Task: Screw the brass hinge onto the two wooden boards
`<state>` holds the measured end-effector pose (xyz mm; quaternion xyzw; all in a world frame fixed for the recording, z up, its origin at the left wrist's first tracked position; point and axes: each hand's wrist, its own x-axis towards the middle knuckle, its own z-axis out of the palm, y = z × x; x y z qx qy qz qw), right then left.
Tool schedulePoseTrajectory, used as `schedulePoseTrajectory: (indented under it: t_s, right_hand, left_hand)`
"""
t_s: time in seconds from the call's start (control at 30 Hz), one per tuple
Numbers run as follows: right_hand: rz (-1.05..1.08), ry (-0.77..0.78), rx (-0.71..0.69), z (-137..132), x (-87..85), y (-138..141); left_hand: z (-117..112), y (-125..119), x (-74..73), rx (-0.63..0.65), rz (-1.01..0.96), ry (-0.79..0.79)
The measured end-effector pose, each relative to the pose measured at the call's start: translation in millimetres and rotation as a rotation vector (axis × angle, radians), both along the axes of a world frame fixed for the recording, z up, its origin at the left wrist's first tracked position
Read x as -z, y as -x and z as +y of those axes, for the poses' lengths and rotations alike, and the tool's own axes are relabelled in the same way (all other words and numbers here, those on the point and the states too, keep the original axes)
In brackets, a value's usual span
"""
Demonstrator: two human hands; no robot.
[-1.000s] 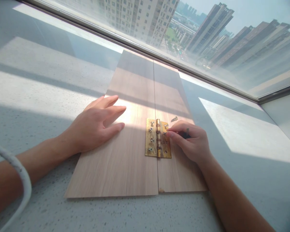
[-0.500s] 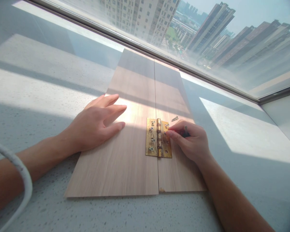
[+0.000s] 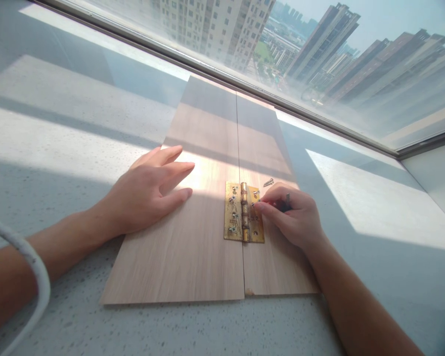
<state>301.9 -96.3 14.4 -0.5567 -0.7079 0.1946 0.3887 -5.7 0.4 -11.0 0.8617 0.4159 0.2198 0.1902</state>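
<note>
A worn brass butt hinge (image 3: 228, 207) lies across the seam between two pale wood boards. Cross-head screws stand in the holes of its left leaf, and one is in the upper right leaf. My right hand (image 3: 294, 212) is closed, thumb and forefinger pinching a small screw (image 3: 252, 203) at a right-leaf hole. A dark, slim metal piece (image 3: 288, 199) pokes out between its fingers; its kind is unclear. My left hand (image 3: 155, 190) rests open on the left board (image 3: 178, 262), fingers spread, holding nothing. Loose screws (image 3: 269, 182) lie on the right board (image 3: 278, 272) above the right hand.
The boards lie on a speckled white countertop (image 3: 193, 331). A window frame (image 3: 163, 54) runs along the back, with tall buildings outside. A white cable (image 3: 40, 277) loops at the lower left across my left forearm. Sun patches and shadow bands cross the surface.
The fingers of my right hand have shifted slightly at the hinge, and the dark piece between them stands more upright. My left hand has stayed in place.
</note>
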Motion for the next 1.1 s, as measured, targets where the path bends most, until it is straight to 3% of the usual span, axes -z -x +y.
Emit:
schedulePoseTrajectory:
  t_s: [0.47, 0.7, 0.93, 1.1]
  right_hand:
    - [-0.093, -0.027, 0.001, -0.9, -3.4, 3.5]
    - [-0.081, -0.050, -0.082, -0.7, -3.8, -0.1]
    - [-0.127, -0.058, 0.020, -2.6, -2.4, 3.1]
    - [-0.121, -0.074, -0.031, -1.3, -2.1, 2.1]
  left_hand:
    - [-0.2, 1.2, -1.3, 0.002, 0.010, 0.013]
    - [-0.1, 0.6, -1.0, 0.001, 0.006, 0.008]
    - [0.3, 0.6, -1.3, 0.011, 0.004, 0.017]
    - [0.7, 0.8, -1.9, 0.009, 0.001, 0.013]
